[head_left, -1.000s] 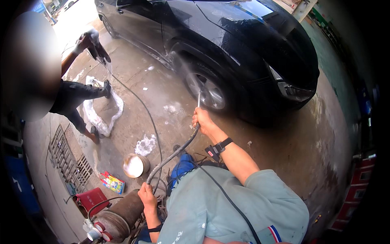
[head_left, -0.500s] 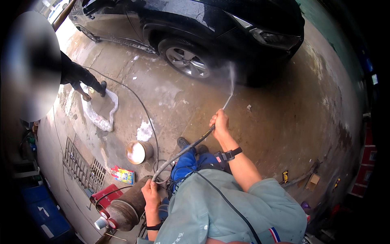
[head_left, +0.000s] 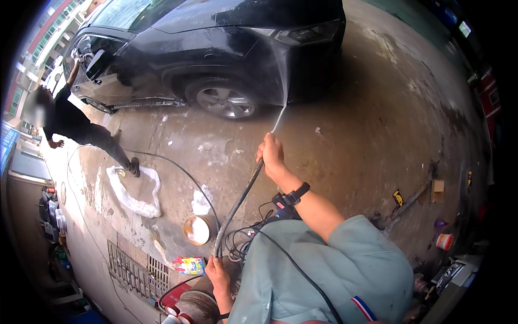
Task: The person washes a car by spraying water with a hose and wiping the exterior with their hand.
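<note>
My right hand (head_left: 271, 154) is closed round a thin spray wand (head_left: 278, 120) where it joins a dark hose (head_left: 243, 195). Lower down, near a rusty cylinder (head_left: 198, 302), my left hand (head_left: 216, 272) grips the same hose. A white mist leaves the wand's tip and rises over the front fender of a wet black car (head_left: 226, 46), toward its headlight (head_left: 305, 35). The front wheel (head_left: 226, 101) is left of the spray.
At left a co-worker (head_left: 75, 121) reaches to the car's mirror area, a foot beside crumpled white plastic (head_left: 137, 202). Near me are a foam-filled bucket (head_left: 187, 235), colourful packet (head_left: 190, 264), drain grate (head_left: 125, 262) and loose hoses. Small tubs and a cardboard box (head_left: 438, 191) lie right.
The spray has shifted from the wheel to right of it and now climbs the fender. The co-worker has moved toward the car door, arm raised. My view has turned, showing more floor at right.
</note>
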### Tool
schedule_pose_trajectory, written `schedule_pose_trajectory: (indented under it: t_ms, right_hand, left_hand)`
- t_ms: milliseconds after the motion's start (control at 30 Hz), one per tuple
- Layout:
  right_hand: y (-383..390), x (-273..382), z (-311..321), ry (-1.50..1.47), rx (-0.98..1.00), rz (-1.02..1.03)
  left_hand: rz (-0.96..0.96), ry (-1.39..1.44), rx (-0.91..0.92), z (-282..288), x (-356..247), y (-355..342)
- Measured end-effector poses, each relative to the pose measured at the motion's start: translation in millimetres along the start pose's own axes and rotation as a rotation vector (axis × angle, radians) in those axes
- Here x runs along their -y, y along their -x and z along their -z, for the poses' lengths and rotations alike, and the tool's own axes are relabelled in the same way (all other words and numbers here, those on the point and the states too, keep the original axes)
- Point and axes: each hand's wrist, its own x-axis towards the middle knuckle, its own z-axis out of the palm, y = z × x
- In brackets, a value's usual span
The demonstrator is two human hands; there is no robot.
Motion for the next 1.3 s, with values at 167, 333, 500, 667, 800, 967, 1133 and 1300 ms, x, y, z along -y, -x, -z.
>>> schedule_pose_trajectory:
  t_ms: [167, 333, 500, 667, 800, 967, 1133, 1300]
  right_hand:
    - [19, -42, 27, -0.201, -0.351, -0.042]
    - [34, -55, 65, -0.138, -0.283, -0.175]
    - [39, -54, 84, -0.261, -0.434, -0.033]
    - [41, -57, 108, -0.351, -0.434, -0.09]
    - [50, -51, 115, -0.39, -0.294, -0.228]
    - [47, -48, 125, -0.404, -0.391, -0.121]
    - [49, -31, 141, -0.402, -0.372, -0.119]
    - [50, -7, 157, -0.402, -0.423, -0.064]
  left_hand:
    - [0.012, 0.003, 0.003, 15, 12, 7]
    - [-0.011, -0.045, 0.09, 31, 12, 9]
    - [-0.059, -0.125, 0.161, 27, 10, 0]
    - [-0.138, -0.19, 0.202, 28, 10, -14]
    - [-0.168, -0.169, 0.209, 27, 5, -17]
    - [-0.174, -0.178, 0.247, 21, -2, -19]
    - [-0.135, -0.176, 0.262, 5, -17, -16]
    - [-0.164, -0.209, 0.3, -11, -41, -16]
